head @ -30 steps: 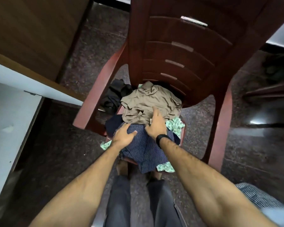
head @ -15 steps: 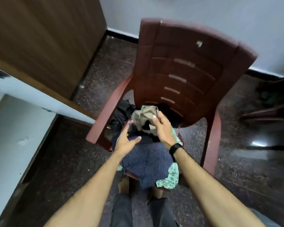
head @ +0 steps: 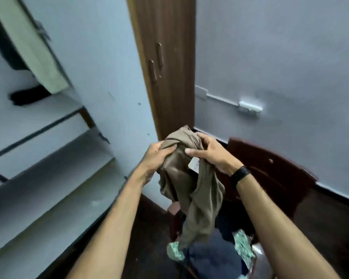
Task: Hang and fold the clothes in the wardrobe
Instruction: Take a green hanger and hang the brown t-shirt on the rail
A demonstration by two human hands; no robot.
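Note:
A crumpled khaki garment point(head: 191, 190) with a white label hangs in front of me, lifted above the chair. My left hand point(head: 155, 158) grips its upper left folds. My right hand point(head: 211, 152), with a black band on the wrist, holds its top right edge, thumb across the cloth. Below, a dark striped garment point(head: 213, 256) and a green patterned cloth point(head: 244, 248) lie on the seat of the maroon plastic chair point(head: 274, 174). The open wardrobe's white shelves point(head: 54, 158) are at the left.
A brown wardrobe door point(head: 169, 63) with two handles stands straight ahead, beside a pale wall. A light cloth point(head: 32, 45) and a dark item point(head: 28, 96) sit on the upper shelves. Dark stone floor lies beneath.
The khaki garment has been lifted off the chair pile and raised to chest height in both hands. My view has swung up from the chair seat toward the wardrobe and wall.

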